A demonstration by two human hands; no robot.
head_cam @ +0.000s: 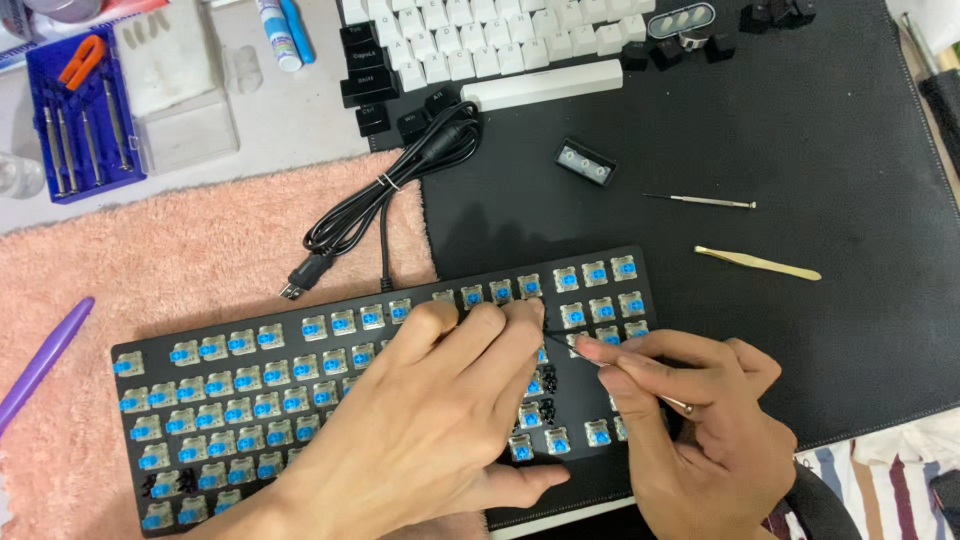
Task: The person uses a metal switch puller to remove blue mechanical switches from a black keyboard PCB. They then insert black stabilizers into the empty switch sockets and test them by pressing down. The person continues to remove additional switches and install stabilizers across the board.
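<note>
With our left hand (440,420) flat on the keyboard (250,380), our right hand (700,410) pinches a thin metal pick (590,362) at a blue switch mid-board, needing steady leverage.

- I take the stripped black keyboard (390,390) as my landmark; no screens or signs show anywhere around it.
- Far above its left end, at the top-left corner, I see a blue plastic case (80,115), rectangular and open, holding slim screwdrivers and an orange tool.
- Just right of that case, still above the keyboard's left half, lies a clear plastic box (180,85), rectangular, with something white inside.
- Above the keyboard's middle, at the top edge, lies a white tube (277,35) with a blue-and-green label, a blue tube (297,30) touching its right side.
</note>
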